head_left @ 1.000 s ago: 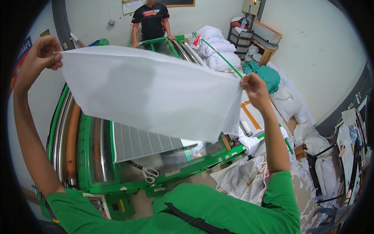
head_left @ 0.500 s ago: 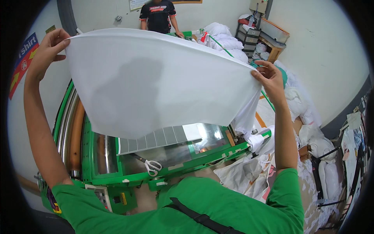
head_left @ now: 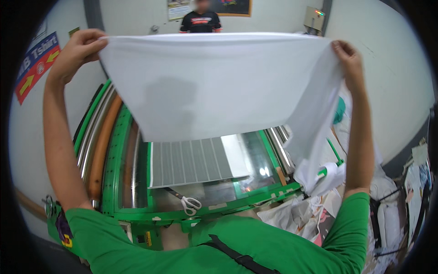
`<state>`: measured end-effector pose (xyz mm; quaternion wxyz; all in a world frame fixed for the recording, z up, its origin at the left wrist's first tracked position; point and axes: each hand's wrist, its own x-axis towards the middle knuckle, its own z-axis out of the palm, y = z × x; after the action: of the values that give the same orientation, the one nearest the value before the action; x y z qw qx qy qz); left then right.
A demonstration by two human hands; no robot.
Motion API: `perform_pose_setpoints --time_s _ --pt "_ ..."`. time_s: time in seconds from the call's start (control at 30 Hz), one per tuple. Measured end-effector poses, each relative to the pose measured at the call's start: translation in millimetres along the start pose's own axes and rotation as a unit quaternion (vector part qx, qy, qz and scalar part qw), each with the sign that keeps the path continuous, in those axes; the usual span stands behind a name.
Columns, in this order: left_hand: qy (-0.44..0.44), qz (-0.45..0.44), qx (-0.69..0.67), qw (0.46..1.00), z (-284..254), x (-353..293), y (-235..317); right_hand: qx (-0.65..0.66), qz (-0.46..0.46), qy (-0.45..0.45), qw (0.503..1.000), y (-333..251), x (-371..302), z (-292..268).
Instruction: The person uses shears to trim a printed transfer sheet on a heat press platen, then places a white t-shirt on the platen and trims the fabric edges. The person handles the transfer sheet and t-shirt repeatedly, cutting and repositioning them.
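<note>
- Around you stand white walls (head_left: 397, 86), with another person (head_left: 200, 23) beyond the cloth; a grey striped sheet (head_left: 189, 160) and scissors (head_left: 190, 208) lie on the green-framed surface (head_left: 258, 153) below.
- Your left hand (head_left: 81, 50) pinches the left end of the white cloth's (head_left: 223, 91) top edge, your right hand (head_left: 349, 61) the right end; they stand wide apart.
- The white cloth hangs between them, raised over the surface in front of you.
- Its long axis runs left to right, top edge nearly level; the right end folds and droops lower.
- You seem to be spreading it; lowering it flat would likely call for even tension and an opened fold.
</note>
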<state>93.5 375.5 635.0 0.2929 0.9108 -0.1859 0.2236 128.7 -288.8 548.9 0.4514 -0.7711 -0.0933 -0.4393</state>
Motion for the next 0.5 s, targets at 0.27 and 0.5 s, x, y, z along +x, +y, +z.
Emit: perform_pose_setpoints --time_s 0.27,0.5 --pt "0.097 0.065 -0.105 0.988 21 25 -21 -0.242 -0.125 0.018 0.962 -94 97 -59" --pt "0.069 -0.006 -0.275 0.959 15 41 -3 -0.110 -0.007 -0.133 0.985 -45 112 -59"
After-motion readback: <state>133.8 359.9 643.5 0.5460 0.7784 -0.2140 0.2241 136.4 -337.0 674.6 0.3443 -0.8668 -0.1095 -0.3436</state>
